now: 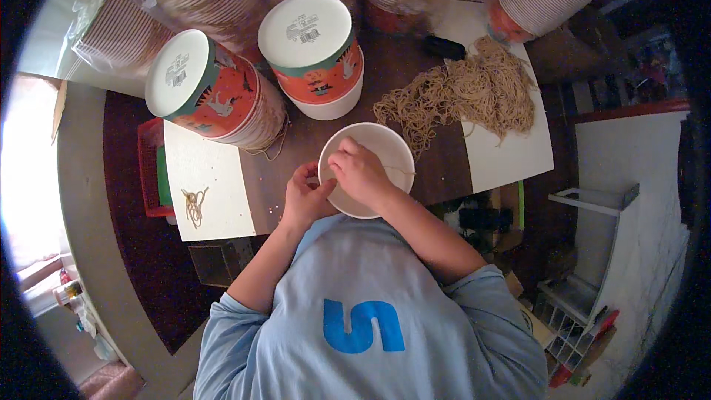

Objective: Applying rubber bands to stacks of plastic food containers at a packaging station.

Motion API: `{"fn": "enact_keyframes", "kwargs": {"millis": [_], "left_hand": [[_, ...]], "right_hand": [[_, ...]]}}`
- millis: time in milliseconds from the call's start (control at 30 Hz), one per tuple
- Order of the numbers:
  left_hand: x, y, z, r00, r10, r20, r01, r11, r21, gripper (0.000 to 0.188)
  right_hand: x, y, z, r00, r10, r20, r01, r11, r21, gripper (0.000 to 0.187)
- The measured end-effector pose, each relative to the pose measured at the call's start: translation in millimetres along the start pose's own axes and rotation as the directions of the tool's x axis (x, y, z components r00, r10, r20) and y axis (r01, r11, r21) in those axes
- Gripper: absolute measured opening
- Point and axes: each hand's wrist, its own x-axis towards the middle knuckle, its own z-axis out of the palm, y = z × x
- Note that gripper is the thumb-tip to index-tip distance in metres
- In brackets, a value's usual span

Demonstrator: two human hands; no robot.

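A white round paper bucket [396,150] stands mouth up at the table's near edge, right in front of me. My left hand [305,194] is closed around its left rim, with the thumb near the inner side. Over the mouth reaches my right hand [357,169], its fingertips pinched together by the inner left wall, close to my left fingers. What they pinch is hidden. A thin tan string [400,171] crosses the bucket's right rim and runs inward under my right wrist.
A heap of tan string [489,92] lies at the right. Upturned printed buckets [315,67] and a second stack [222,96] stand behind left. Nested buckets in plastic wrap [196,7] line the back. Short string pieces [195,206] lie on a white board [215,170].
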Motion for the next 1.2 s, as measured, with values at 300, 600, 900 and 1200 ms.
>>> {"fn": "enact_keyframes", "kwargs": {"millis": [300,600,900,1200], "left_hand": [[-6.0,11.6,2.8,1.0,-0.025,-0.007,0.024,0.997,-0.07,0.035],[-6.3,13.4,-12.2,0.995,-0.017,0.096,0.025,0.997,-0.077,0.026],[-8.3,25.1,-16.7,0.972,0.156,0.178,-0.186,0.968,0.166,0.019],[-13.6,14.1,-11.5,0.978,0.198,0.066,-0.208,0.901,0.381,0.014]], "right_hand": [[-0.7,-1.4,5.1,0.998,-0.015,-0.067,0.014,1.0,-0.015,0.005],[-1.3,-1.8,1.0,1.0,0.001,-0.006,0.0,0.995,0.101,0.009],[-9.2,-2.4,-3.6,0.999,0.027,0.042,-0.033,0.984,0.173,0.012],[-17.8,-10.5,-20.5,0.991,0.024,0.132,-0.052,0.977,0.209,0.013]]}}
